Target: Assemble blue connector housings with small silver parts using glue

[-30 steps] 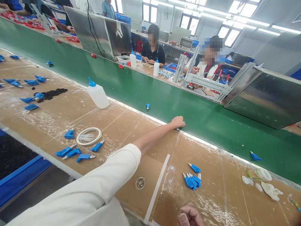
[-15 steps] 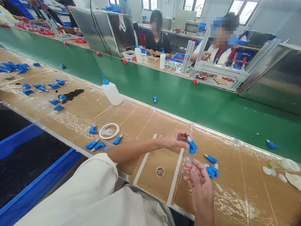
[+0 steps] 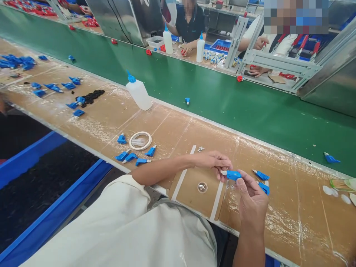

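Observation:
A blue plastic part with a white tip (image 3: 233,175) lies crosswise between my two hands, just above the table. My right hand (image 3: 251,196) pinches its blue end between thumb and fingers. At the white tip is my left hand (image 3: 217,163), its fingers curled and touching that end; whether they also hold something small is hidden. Below the left hand, a small round clear dish (image 3: 202,187) rests on a brown board (image 3: 191,196) with white tape strips. More blue parts (image 3: 260,175) lie just beyond my right hand, partly covered by it.
Small pale pieces (image 3: 200,149) lie above the board. To the left are a tape roll (image 3: 140,141), loose blue parts (image 3: 130,157) and a white squeeze bottle (image 3: 139,94). A green belt (image 3: 167,85) runs behind the table. Across it, people work beside a metal clamp frame (image 3: 280,65).
The blue part was upright in my left hand; now it lies level, with my right hand gripping its blue end. The view has shifted downward and to the left.

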A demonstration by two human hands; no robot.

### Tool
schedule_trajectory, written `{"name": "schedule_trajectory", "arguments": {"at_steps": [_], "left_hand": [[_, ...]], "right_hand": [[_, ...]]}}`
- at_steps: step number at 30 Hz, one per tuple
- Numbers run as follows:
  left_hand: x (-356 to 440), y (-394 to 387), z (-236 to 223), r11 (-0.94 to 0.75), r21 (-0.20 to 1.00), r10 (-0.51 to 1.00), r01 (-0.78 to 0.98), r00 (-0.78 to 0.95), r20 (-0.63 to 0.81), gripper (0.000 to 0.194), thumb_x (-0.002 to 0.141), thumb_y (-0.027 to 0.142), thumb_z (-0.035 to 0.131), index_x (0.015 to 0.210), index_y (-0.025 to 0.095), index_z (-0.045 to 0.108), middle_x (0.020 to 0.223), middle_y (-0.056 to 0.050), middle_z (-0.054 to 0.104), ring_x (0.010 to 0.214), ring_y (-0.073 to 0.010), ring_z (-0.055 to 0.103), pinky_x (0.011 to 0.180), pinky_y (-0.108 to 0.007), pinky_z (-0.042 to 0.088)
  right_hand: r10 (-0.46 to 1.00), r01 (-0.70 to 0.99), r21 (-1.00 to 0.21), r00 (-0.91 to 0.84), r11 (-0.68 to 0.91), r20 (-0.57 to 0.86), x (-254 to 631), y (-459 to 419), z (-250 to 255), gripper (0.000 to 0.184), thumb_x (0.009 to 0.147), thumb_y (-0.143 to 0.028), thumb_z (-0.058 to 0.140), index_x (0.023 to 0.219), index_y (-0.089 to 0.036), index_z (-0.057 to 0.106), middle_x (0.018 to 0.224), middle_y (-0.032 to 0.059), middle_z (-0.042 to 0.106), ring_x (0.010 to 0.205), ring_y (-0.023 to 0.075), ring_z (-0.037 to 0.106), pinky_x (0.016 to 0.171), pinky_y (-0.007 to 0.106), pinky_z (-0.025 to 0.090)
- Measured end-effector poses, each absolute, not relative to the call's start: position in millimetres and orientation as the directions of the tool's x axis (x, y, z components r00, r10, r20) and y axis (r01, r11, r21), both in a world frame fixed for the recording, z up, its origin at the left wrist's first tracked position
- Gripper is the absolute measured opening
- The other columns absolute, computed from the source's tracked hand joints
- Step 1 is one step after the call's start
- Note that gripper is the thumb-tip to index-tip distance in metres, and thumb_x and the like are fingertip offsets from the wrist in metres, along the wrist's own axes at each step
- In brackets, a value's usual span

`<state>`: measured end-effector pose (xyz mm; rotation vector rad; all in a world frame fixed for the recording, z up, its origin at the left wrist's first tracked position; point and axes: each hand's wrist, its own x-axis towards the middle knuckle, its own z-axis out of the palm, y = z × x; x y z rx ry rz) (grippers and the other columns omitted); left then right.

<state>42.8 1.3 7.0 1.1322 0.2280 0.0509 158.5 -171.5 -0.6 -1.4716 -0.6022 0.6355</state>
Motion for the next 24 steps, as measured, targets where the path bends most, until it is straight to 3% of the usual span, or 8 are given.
{"name": "schedule_trajectory", "arguments": {"at_steps": [3,7,10,13,17,24], "left_hand": [[39.8,1.7,6.1,0.459,0.869,0.082,0.186,0.965,-0.25,0.053,0.063,0.059,0.088,0.082,0.013,0.068,0.072,-0.002,0.067,0.066,-0.0103,0.063,0.064,-0.023,0.048],[35.5,4.0,-2.0,0.6,0.781,0.101,0.175,0.951,-0.291,0.047,0.055,0.042,0.097,0.071,0.011,0.066,0.064,0.001,0.061,0.058,-0.0062,0.055,0.054,-0.018,0.039],[31.2,9.7,-11.5,0.713,0.699,0.215,0.054,0.932,-0.292,0.037,0.064,0.031,0.094,0.07,0.01,0.064,0.064,0.002,0.058,0.056,-0.0042,0.052,0.054,-0.015,0.04],[27.5,15.8,-19.9,0.761,0.647,0.327,-0.051,0.891,-0.315,0.024,0.075,0.021,0.085,0.073,0.01,0.064,0.067,0.001,0.058,0.057,-0.0036,0.052,0.054,-0.013,0.043],[25.7,20.2,-27.1,0.809,0.583,0.339,-0.075,0.87,-0.358,0.005,0.084,0.011,0.074,0.085,0.009,0.069,0.073,-0.001,0.063,0.056,-0.0031,0.055,0.051,-0.01,0.044],[23.3,22.1,-27.0,0.857,0.512,0.296,-0.059,0.869,-0.397,0.014,0.092,0.006,0.061,0.1,0.007,0.073,0.083,-0.006,0.069,0.056,-0.0028,0.059,0.048,-0.008,0.047]], "right_hand": [[0.763,0.102,-0.993,0.646,-0.053,0.025,155.7,-170.0,0.9,0.04,0.075,-0.05,0.082,0.101,-0.019,0.079,0.098,0.0091,0.078,0.091,0.0245,0.072,0.083,0.04,0.057],[0.744,0.115,-0.99,0.668,-0.083,0.015,154.0,-169.6,-3.0,0.046,0.079,-0.054,0.077,0.109,-0.02,0.076,0.104,0.0094,0.077,0.09,0.0225,0.07,0.08,0.038,0.056],[0.765,0.139,-0.977,0.643,-0.161,-0.035,150.5,-172.3,-15.6,0.048,0.083,-0.061,0.07,0.109,-0.021,0.075,0.1,0.0083,0.075,0.081,0.0191,0.066,0.07,0.032,0.054],[0.881,0.228,-0.943,0.458,-0.244,-0.117,138.1,-174.7,-30.6,0.045,0.078,-0.06,0.074,0.097,-0.019,0.077,0.084,0.0053,0.069,0.071,0.0172,0.062,0.065,0.031,0.053],[0.903,0.316,-0.921,0.423,-0.229,-0.08,118.6,-173.5,-41.3,0.039,0.081,-0.055,0.073,0.095,-0.019,0.077,0.085,0.0046,0.064,0.065,0.0147,0.057,0.063,0.031,0.053],[0.919,0.358,-0.921,0.395,-0.156,-0.002,112.4,-168.6,-42.2,0.026,0.089,-0.046,0.068,0.087,-0.021,0.075,0.082,0.0036,0.063,0.069,0.0155,0.057,0.06,0.029,0.048]]}}
